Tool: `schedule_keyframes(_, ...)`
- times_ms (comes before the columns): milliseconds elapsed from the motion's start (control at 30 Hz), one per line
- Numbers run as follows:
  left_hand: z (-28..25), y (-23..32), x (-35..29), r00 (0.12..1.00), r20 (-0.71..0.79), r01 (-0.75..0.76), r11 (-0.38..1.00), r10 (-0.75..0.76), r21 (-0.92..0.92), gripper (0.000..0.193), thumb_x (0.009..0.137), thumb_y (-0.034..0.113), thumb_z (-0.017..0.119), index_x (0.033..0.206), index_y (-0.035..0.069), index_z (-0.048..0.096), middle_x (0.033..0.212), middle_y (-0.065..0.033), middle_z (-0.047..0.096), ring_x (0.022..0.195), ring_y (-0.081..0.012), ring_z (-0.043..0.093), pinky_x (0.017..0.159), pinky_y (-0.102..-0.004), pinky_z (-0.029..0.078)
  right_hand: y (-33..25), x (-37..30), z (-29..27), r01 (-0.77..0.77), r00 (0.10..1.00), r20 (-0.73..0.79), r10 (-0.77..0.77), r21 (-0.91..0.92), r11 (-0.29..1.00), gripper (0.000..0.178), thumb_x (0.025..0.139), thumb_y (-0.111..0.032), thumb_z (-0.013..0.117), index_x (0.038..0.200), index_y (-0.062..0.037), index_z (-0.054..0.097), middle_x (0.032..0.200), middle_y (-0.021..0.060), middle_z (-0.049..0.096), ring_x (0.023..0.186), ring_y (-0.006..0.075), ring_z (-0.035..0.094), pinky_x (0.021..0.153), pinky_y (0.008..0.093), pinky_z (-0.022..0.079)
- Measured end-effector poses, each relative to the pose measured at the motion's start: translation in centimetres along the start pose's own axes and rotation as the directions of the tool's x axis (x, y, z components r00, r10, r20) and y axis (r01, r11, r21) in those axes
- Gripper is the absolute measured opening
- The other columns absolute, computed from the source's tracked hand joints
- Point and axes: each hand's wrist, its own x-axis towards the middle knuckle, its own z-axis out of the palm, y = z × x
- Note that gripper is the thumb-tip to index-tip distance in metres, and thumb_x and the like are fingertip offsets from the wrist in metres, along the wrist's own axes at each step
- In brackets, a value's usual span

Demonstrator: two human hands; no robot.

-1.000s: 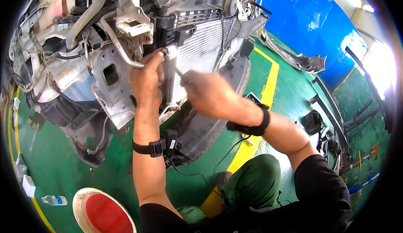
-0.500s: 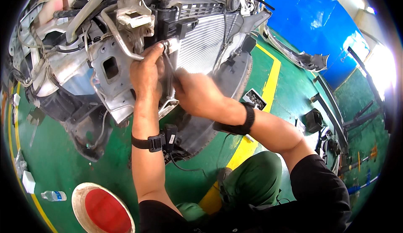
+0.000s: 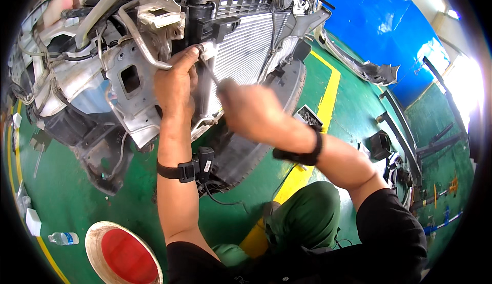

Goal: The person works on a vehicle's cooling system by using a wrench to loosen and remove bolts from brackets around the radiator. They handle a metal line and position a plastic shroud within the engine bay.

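Observation:
What looks like a ratchet wrench [image 3: 209,69] slants across the left edge of the silvery radiator [image 3: 243,46] on a stripped car front. Its head sits by a fitting there. My left hand [image 3: 177,81] is closed around the head end, thumb on top and the other fingers partly hidden behind. My right hand [image 3: 256,111], blurred by motion, is closed on the handle's lower end. Just left of my left hand, a bent metal pipe [image 3: 137,35] runs down beside a grey metal panel [image 3: 116,71].
A tire [image 3: 245,158] lies below the radiator. Near my right wrist is a tray of small parts [image 3: 309,116]. A red-lined bucket [image 3: 95,250] and a plastic bottle [image 3: 63,239] stand at lower left. Metal bars [image 3: 402,130] and a blue panel [image 3: 376,23] are on the right.
My right hand has swung the wrench handle slightly to the right, away from my left hand. My left hand stays at the wrench head. The whole view has shifted a little.

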Motion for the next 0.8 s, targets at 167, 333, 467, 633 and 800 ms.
schedule_keyframes(167, -0.8, 0.3, 0.2, 0.998, -0.004, 0.055, 0.998, -0.055, -0.008, 0.023, 0.084, 0.019, 0.074, 0.096, -0.001, 0.076, 0.059, 0.0029, 0.053, 0.05, -0.0063, 0.044, 0.047, -0.0214, 0.028, 0.2, 1.1, 3.1, 0.142, 0.986, -0.127, -0.11, 0.276, 0.951, 0.016, 0.093, -0.014, 0.054, 0.096, 0.0011, 0.051, 0.071, 0.0263, 0.062, 0.067, 0.0467, 0.061, 0.061, 0.0547, 0.049)
schedule_keyframes(333, -0.5, 0.7, -0.2, 0.998, 0.061, 0.019, 1.0, -0.019, 0.003, 0.019, 0.086, 0.021, 0.074, 0.092, 0.003, 0.072, 0.062, 0.0016, 0.053, 0.049, -0.006, 0.045, 0.043, -0.0199, 0.027, 0.6, -0.1, -3.6, 0.096, 0.992, -0.101, -0.076, 0.205, 0.974, 0.024, 0.091, -0.02, 0.053, 0.084, 0.001, 0.063, 0.073, 0.0258, 0.064, 0.074, 0.0449, 0.065, 0.071, 0.0526, 0.054)
schedule_keyframes(467, -0.7, 0.1, 0.2, 0.998, 0.052, 0.037, 0.998, -0.034, -0.052, 0.021, 0.083, 0.018, 0.075, 0.093, 0.001, 0.072, 0.061, 0.0014, 0.052, 0.048, -0.0063, 0.044, 0.042, -0.0198, 0.025, 0.2, 2.2, -8.1, 0.169, 0.933, -0.337, -0.129, 0.091, 0.981, 0.023, 0.085, -0.018, 0.055, 0.079, 0.0001, 0.068, 0.075, 0.0263, 0.064, 0.076, 0.0436, 0.065, 0.071, 0.0501, 0.054)
schedule_keyframes(633, -0.5, 0.4, -0.2, 0.999, 0.018, 0.049, 0.999, -0.049, -0.02, 0.021, 0.082, 0.017, 0.075, 0.095, 0.0, 0.072, 0.062, 0.0015, 0.052, 0.047, -0.0061, 0.044, 0.042, -0.0197, 0.025, 0.5, 2.7, -7.7, 0.202, 0.897, -0.409, -0.166, 0.044, 0.978, 0.026, 0.087, -0.018, 0.055, 0.074, 0.001, 0.066, 0.072, 0.0257, 0.063, 0.069, 0.0432, 0.065, 0.064, 0.0501, 0.054)
schedule_keyframes(800, -0.2, 0.4, -0.2, 1.0, 0.012, 0.017, 0.998, -0.018, 0.062, 0.024, 0.083, 0.02, 0.075, 0.095, -0.001, 0.076, 0.058, 0.0018, 0.053, 0.049, -0.0069, 0.044, 0.048, -0.0226, 0.03, 0.2, -0.6, 0.0, -0.004, 0.989, -0.15, 0.014, 0.064, 0.998, 0.02, 0.095, -0.021, 0.054, 0.097, -0.0015, 0.059, 0.068, 0.0259, 0.063, 0.066, 0.0465, 0.063, 0.061, 0.0533, 0.052)
